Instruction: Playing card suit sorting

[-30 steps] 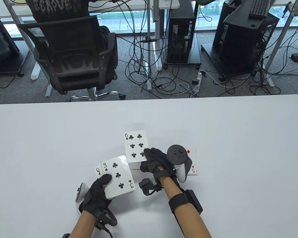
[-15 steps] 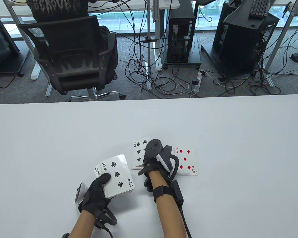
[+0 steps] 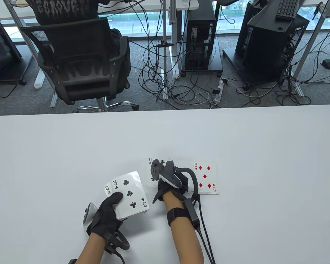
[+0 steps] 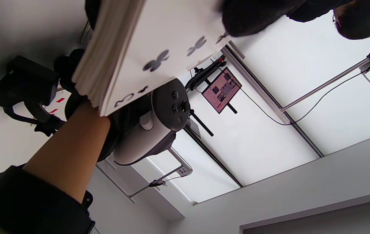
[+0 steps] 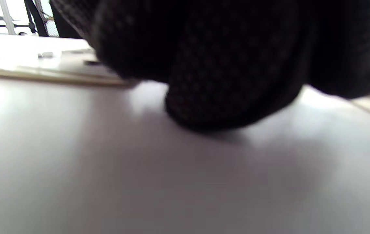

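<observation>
Nearest my camera, the left hand (image 3: 106,217) grips the deck (image 3: 130,196) face up just above the white table (image 3: 44,165), thumb curled over its near corner, a three of clubs on top and a queen peeking out beneath; that hand and its stack have not shifted over the past second; the left wrist view shows the thick edge of the same deck (image 4: 106,55) from below. Beside it, the right hand (image 3: 172,187) lies low over the clubs pile (image 3: 151,172); a second ago it pinched the six of clubs and carried it toward that pile, and now the six lies flat on top, only its corner index showing past the tracker; the right wrist view shows dark gloved fingers (image 5: 224,97) touching the table, but whether they are curled or straight I cannot tell. Just right of the hand, the five of diamonds (image 3: 206,178) tops its own pile, unmoved. Beyond the table edge stand an office chair (image 3: 77,63) and computer towers (image 3: 200,41) amid tangled cables.
</observation>
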Demonstrator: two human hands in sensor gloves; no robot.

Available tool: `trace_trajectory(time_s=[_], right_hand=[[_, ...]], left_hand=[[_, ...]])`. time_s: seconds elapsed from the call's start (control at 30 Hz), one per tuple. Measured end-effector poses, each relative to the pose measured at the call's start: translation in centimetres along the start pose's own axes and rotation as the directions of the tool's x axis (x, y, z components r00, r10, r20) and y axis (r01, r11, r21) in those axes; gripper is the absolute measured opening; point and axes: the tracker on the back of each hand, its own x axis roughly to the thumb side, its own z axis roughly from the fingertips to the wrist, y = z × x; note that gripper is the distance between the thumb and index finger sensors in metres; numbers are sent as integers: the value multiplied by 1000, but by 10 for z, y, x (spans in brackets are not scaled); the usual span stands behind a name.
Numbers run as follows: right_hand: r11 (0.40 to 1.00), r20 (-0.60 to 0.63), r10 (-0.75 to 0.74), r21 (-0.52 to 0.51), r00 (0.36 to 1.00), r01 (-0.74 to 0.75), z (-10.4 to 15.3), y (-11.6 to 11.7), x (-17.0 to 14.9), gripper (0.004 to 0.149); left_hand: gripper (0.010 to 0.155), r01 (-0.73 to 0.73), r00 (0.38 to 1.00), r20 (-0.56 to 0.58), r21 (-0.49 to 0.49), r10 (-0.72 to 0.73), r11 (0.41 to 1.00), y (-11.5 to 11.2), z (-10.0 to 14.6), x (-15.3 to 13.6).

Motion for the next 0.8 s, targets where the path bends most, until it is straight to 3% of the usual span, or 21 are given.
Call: trace_trajectory(time_s=[0.13, 0.23, 0.4, 0.47, 0.57, 0.67, 0.8], right_hand=[[983, 114, -157, -73, 981, 166, 12, -14, -6, 56], [919, 236, -352, -97, 906, 382, 30, -25, -9, 56], [733, 398, -638, 50, 660, 678, 65, -33, -5, 59], [694, 413, -681, 98, 605, 714, 78, -34, -1, 63], [748, 459, -626, 125, 630, 652, 94, -36, 8, 70], [812, 516, -530, 82, 672, 578, 107, -38, 18, 75], [827, 519, -503, 55, 691, 560, 108, -37, 22, 71]], left_hand=[[61, -1, 1000, -5, 4, 1, 1000, 0, 0, -1], [61, 2, 1000, -10, 9, -2, 1000, 0, 0, -1], [61, 6, 1000, -13, 9, -6, 1000, 0, 1, -1], [61, 9, 1000, -13, 9, -9, 1000, 0, 1, -2], [61, 11, 1000, -15, 11, -11, 1000, 0, 1, -2], [61, 8, 1000, -14, 8, -8, 1000, 0, 1, -2], [61, 8, 1000, -8, 0, -8, 1000, 0, 1, -2]])
